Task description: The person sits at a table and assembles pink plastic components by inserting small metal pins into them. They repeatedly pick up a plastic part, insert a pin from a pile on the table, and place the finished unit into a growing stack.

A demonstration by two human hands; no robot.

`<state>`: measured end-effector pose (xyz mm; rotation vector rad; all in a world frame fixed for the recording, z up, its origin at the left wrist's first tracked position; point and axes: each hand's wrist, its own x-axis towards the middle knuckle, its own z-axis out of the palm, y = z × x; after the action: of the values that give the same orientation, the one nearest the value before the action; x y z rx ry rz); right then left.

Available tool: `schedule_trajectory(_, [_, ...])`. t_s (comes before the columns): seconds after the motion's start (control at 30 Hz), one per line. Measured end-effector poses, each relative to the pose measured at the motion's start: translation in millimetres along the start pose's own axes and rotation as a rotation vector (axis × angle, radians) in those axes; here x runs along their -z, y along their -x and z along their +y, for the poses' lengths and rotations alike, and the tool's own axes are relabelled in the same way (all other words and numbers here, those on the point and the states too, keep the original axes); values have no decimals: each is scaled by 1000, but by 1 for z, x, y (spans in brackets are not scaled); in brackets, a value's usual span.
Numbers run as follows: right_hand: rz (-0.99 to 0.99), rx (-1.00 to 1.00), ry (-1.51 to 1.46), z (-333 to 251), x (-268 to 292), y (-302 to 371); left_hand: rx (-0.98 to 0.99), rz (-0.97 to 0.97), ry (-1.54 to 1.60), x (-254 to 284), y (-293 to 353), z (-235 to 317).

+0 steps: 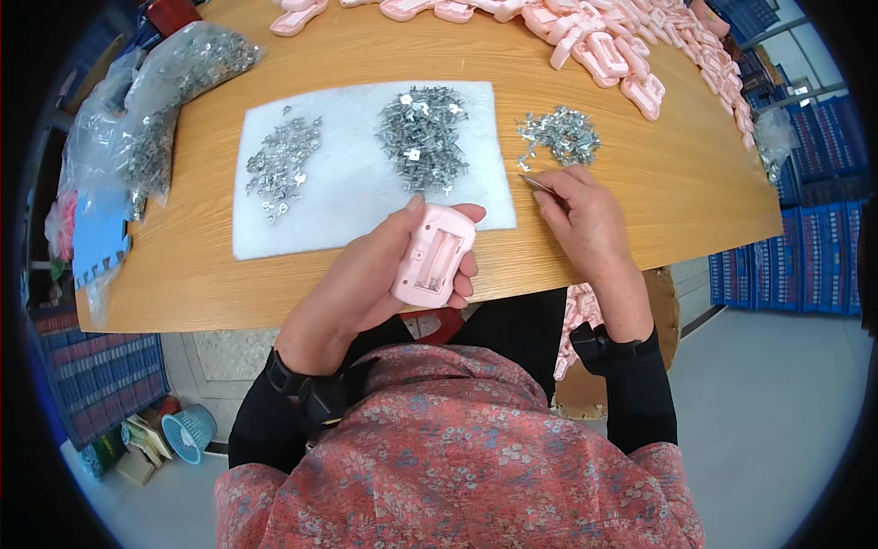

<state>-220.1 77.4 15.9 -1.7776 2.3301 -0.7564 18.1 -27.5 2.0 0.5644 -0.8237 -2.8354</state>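
Note:
My left hand [361, 274] is wrapped round a pink plastic casing [438, 257], its open battery compartment facing up with small metal pieces at the lower end. Pinched in my right hand [590, 220] is a pair of metal tweezers [538, 185], the tip pointing left. That tip is just below a small pile of metal battery contacts [569, 134] on the bare wood. Beyond the casing, a white foam sheet [352, 119] bears a dense heap of metal contacts [423, 142] and a looser heap of smaller metal pieces [283, 165].
Many pink casings [604, 55] are piled along the far right of the wooden table [640, 183]. Clear bags of metal parts [174, 101] and a blue foam mat [99, 233] lie at the left. Below are a blue basket [189, 432] and a carton [666, 316] with pink parts.

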Motion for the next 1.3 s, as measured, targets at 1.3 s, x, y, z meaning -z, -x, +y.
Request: schedule_trajectory(1.3, [-204,-21,-759,-81,-17,-2,-51,7,165,11,-1,1])
